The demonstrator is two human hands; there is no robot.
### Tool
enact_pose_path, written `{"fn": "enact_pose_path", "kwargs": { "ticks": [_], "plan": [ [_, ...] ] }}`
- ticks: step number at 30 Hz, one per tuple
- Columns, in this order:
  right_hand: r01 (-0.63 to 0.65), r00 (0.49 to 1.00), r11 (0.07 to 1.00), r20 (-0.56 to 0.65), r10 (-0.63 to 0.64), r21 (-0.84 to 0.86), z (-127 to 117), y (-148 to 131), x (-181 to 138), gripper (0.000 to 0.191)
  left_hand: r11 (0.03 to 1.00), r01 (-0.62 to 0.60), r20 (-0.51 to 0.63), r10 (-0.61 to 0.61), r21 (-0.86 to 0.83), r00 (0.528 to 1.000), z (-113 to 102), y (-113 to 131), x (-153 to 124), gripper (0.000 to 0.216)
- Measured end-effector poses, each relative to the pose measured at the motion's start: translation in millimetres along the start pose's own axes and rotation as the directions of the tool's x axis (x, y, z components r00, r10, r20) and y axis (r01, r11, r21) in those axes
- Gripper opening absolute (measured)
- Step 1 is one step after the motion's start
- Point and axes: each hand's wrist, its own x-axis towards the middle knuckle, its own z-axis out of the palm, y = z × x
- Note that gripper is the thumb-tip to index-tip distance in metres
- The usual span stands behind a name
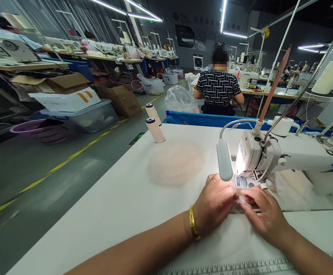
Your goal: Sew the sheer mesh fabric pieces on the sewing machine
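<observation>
Just in front of the needle area of a white sewing machine (300,149), my left hand (216,200) pinches thin, pale sheer fabric (242,199). My right hand (266,217) grips the same fabric from the other side, thumb and fingers closed on it. The two hands almost meet at the fingertips. Above my left hand hangs a grey lamp head (225,160) on a bent metal neck, lighting the spot. More pale sheer fabric (177,162) lies in a rounded patch on the white table, left of the machine. The needle itself is hard to make out.
Two pale thread spools (155,130) stand at the table's far left edge. A ruler scale (240,267) runs along the near edge. Blue cloth (192,119) hangs behind the table. A person (219,84) sits ahead; boxes (117,97) and a purple basket (40,131) stand left.
</observation>
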Motion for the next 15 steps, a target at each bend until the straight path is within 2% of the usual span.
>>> {"fn": "enact_pose_path", "kwargs": {
  "ticks": [3, 7, 10, 15],
  "plan": [
    [0.022, 1.000, 0.999, -0.024, -0.021, 0.038, 0.3, -1.0, 0.9, 0.025, 0.998, 0.002, 0.001, -0.002, -0.063, 1.000, 1.9, -1.6, -1.3, 0.016],
    [0.018, 0.999, 0.998, -0.028, -0.016, 0.056, -2.9, -3.8, 4.8, 0.012, 0.994, 0.016, 0.016, -0.015, -0.110, 1.000, 2.8, -2.4, -2.4, 0.018],
    [0.007, 1.000, 0.998, -0.029, -0.005, 0.064, -5.0, -4.8, 6.5, 0.011, 0.990, 0.047, 0.026, -0.045, -0.130, 0.999, -0.3, 1.2, 0.2, 0.014],
    [0.043, 0.999, 0.995, -0.034, -0.040, 0.092, -4.1, -3.0, 4.2, 0.016, 0.983, 0.099, 0.113, -0.082, -0.154, 0.990, -8.5, 9.2, 8.8, 0.020]
  ]
}}
